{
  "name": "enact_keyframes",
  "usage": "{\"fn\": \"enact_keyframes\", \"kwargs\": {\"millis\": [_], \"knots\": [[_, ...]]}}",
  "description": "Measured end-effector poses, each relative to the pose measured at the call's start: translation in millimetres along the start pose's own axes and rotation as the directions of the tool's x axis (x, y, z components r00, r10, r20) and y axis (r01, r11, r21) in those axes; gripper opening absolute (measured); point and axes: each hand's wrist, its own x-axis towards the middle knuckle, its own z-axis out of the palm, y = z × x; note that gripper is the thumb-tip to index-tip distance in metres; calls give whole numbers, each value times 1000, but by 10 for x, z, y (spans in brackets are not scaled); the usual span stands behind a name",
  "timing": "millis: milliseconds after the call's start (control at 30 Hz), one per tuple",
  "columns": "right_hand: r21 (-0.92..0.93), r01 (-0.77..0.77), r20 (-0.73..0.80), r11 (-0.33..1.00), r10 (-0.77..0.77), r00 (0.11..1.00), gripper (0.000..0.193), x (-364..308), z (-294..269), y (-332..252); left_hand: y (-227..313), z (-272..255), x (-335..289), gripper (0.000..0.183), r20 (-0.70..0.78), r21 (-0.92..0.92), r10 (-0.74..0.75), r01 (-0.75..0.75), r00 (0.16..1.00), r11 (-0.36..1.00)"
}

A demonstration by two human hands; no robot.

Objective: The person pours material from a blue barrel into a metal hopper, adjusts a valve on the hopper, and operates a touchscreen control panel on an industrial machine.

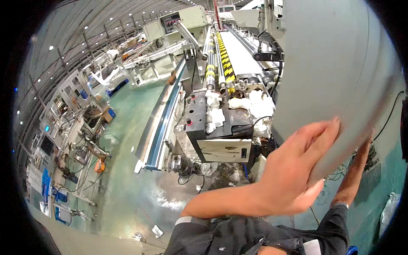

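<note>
- Grey panel (327,63) fills the upper right, super close up, just right of the roller machine (219,148)
- Left hand (293,170) is at its lower edge, half-curled, fingers on the near face; can't tell if that grip is actually clamped
- Right hand (366,142) is mostly hidden by the panel's blurry edge, can't tell that grip either
- White rags (261,104) sit on the machine's near end, green floor (127,114) off left

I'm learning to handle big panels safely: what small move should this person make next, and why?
Probably check the right hand's placement before shifting the grey panel: the left hand lies against it near its lower edge, while the right forearm reaches up toward it and the right hand cannot be made out.
</note>
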Motion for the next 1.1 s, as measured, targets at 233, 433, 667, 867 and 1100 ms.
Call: {"fn": "enact_keyframes", "kwargs": {"millis": [233,433,667,867,1100], "knots": [[-720,-39,-426,693,-396,814,25,-1248,1181,-994,-1436,-541,299,46,-11,-431,-327,291,945,854],[-800,-172,-527,575,-536,659,21,-1701,2312,-1647,-2058,-364,817,33,49,-496,-416,383,908,779],[-822,-305,-565,481,-621,543,30,-1866,2730,-1620,-2518,-245,965,20,163,-637,-244,291,956,714],[-912,-382,-36,-147,-900,433,49,-1635,3568,-1707,-2767,-112,1133,12,302,-755,-75,286,950,590],[-980,-168,-53,-110,-665,745,22,-602,4563,-1675,-3027,2,1276,11,355,-814,-1,310,935,490]]}}
